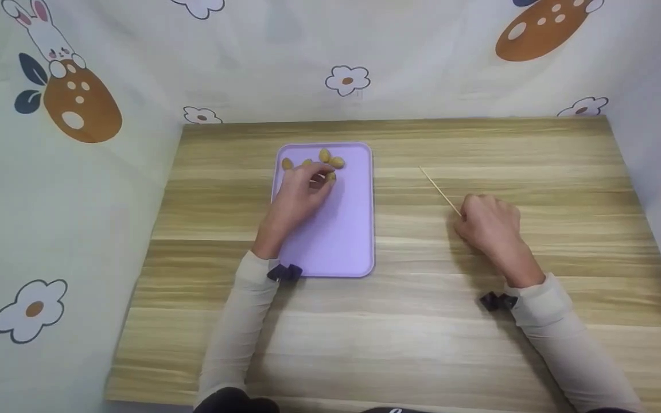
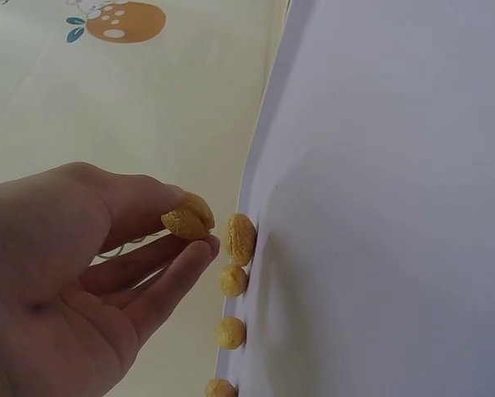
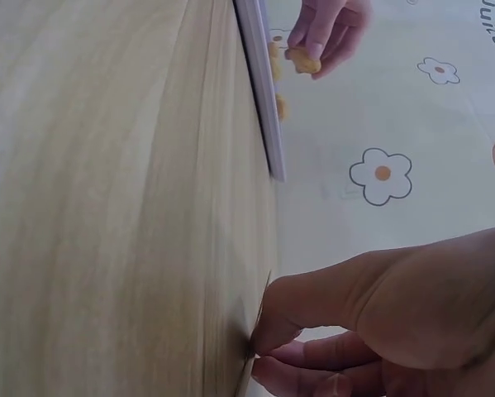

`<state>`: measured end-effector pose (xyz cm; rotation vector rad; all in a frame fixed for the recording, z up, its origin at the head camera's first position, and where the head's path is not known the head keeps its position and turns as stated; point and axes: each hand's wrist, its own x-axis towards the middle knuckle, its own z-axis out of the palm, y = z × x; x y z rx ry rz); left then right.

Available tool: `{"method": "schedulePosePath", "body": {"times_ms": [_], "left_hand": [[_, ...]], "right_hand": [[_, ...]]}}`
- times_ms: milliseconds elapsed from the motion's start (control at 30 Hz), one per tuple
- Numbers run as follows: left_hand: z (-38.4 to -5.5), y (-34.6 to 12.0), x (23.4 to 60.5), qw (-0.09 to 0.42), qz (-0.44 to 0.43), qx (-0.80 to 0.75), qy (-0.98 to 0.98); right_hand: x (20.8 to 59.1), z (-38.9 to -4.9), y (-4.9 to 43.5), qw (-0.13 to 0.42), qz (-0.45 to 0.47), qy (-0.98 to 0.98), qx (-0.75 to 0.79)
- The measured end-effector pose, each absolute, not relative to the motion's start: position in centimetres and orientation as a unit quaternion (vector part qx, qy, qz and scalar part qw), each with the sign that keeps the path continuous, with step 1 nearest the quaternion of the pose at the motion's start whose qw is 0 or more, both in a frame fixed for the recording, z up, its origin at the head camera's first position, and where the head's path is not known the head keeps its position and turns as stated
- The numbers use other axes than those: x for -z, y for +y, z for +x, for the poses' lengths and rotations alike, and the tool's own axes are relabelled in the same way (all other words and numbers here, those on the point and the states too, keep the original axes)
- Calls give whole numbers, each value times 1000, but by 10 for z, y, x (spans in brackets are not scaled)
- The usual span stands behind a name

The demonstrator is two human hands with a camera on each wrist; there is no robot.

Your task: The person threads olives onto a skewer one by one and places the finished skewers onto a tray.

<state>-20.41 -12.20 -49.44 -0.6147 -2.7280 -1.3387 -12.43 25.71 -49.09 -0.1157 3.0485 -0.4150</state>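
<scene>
Between thumb and fingertips, my left hand [image 1: 299, 195] pinches a small oval, wrinkled yellow-brown fruit [image 2: 188, 217] with a groove along its side. It is held above the upper part of a lilac tray [image 1: 330, 246]. Several similar fruits [image 1: 337, 163] lie near the tray's far end, some partly covered by the hand in the head view. To the right of the tray, my right hand [image 1: 488, 223] grips a thin bamboo skewer [image 1: 439, 191] low over the table. The skewer's free end points toward the far left, and its near end is hidden in the fingers.
The tray rests on a wood-grain table [image 1: 422, 344]. A pale cloth [image 1: 422, 63] printed with flowers and rabbits stands behind the table and along its sides. Bare tabletop separates the tray from the right hand.
</scene>
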Motion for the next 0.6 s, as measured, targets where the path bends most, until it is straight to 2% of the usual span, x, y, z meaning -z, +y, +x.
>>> {"method": "schedulePosePath", "body": {"times_ms": [367, 600], "left_hand": [[-204, -116, 494, 26, -185, 506, -842], [-202, -113, 494, 22, -178, 547, -818]], "right_hand": [[492, -125, 258, 43, -24, 987, 155], [488, -123, 253, 25, -34, 980, 192]]}}
